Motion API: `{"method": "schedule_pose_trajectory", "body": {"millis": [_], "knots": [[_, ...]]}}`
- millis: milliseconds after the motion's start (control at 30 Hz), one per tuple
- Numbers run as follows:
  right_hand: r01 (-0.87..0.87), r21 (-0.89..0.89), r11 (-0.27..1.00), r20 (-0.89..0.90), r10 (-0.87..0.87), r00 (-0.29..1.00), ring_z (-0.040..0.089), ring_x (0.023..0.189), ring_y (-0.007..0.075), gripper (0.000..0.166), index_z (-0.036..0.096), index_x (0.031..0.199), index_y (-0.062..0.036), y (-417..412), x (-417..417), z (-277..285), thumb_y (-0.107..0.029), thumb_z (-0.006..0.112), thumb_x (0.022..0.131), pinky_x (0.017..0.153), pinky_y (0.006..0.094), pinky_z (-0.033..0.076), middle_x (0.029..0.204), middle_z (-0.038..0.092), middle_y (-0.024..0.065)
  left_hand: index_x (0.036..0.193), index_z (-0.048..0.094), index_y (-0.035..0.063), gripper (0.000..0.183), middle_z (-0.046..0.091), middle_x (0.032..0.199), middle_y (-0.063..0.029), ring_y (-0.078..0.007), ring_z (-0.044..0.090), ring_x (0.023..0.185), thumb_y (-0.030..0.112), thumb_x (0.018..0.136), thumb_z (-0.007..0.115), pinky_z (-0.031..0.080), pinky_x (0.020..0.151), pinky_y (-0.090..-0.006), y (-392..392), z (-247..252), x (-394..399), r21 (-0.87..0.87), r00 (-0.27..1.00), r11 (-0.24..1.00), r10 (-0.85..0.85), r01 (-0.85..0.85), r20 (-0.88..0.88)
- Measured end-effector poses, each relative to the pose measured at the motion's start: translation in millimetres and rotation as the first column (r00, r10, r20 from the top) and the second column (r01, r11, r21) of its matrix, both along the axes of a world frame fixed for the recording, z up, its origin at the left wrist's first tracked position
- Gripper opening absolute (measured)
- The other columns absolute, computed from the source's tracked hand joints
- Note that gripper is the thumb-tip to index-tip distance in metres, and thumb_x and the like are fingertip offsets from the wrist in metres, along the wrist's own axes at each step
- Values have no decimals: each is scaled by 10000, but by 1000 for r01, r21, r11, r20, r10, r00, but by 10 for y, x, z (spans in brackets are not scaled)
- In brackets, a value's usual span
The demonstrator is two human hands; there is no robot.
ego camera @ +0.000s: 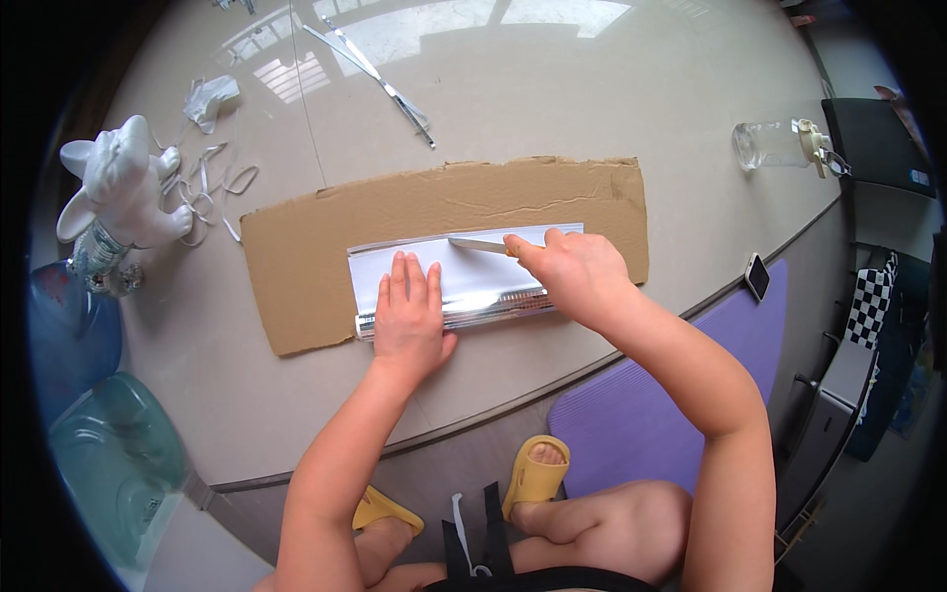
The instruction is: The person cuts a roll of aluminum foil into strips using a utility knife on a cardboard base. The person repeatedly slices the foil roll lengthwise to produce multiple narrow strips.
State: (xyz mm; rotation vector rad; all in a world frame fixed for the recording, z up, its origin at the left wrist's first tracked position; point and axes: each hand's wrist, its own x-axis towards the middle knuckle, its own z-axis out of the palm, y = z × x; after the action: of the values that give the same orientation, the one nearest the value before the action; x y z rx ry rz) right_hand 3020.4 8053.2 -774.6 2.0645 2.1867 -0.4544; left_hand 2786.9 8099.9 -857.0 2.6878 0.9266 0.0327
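My left hand [405,325] lies flat on a white-backed sheet [370,270], its fingers slightly spread and its heel over the silver, mirror-like roll [488,311] along the near side. In my right hand [584,274] is a utility knife [479,245] with a bit of yellow handle showing. Its blade points left, with the tip at the sheet's far edge, just beyond my left fingertips. A narrow strip at that edge looks partly separated on the left. Sheet and roll rest on a brown cardboard piece [296,288], and my right hand covers their right part.
Cut silver strips [388,89] lie farther back on the glossy tiles. To the left are a white dog figurine [122,185], tangled white cord [203,185] and teal plastic containers [122,429]. A clear bottle [773,144], phone [756,276] and purple mat [629,414] are at right.
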Motion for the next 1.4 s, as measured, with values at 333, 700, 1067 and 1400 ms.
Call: {"method": "schedule_pose_trajectory", "body": {"millis": [333,700,1067,1400], "knots": [[11,-33,999,10,-11,1000,606,601,246,442,629,1225,-173,-81,198,66,-41,618,803,498,384,471,676,560,85,1372,490,5,894,408,1389,-323,-462,355,1353,275,568,775,381,1054,-533,34,7,15,-12,1000,1000,1,-1,-30],[52,-17,999,102,-50,994,608,573,231,377,619,1240,-158,-315,388,144,-109,613,866,475,365,474,668,566,81,1381,498,94,843,421,1398,-261,-436,358,1349,212,579,731,371,1050,-538,10,77,220,7,999,1000,-5,5,-39],[36,104,994,46,-41,998,545,504,210,336,652,1230,-199,-216,107,-73,-186,631,894,424,340,429,632,513,56,1375,483,3,854,406,1445,-184,-373,322,1398,243,613,787,344,1086,-539,-27,-24,253,-114,996,991,-78,72,-52],[28,128,991,-59,-21,998,550,492,219,305,670,1195,-183,-103,104,-139,-191,633,893,417,347,431,597,531,72,1363,499,-1,828,414,1435,-189,-379,343,1382,235,619,774,346,1079,-544,-78,-12,262,-40,998,998,-54,53,-18]]}}
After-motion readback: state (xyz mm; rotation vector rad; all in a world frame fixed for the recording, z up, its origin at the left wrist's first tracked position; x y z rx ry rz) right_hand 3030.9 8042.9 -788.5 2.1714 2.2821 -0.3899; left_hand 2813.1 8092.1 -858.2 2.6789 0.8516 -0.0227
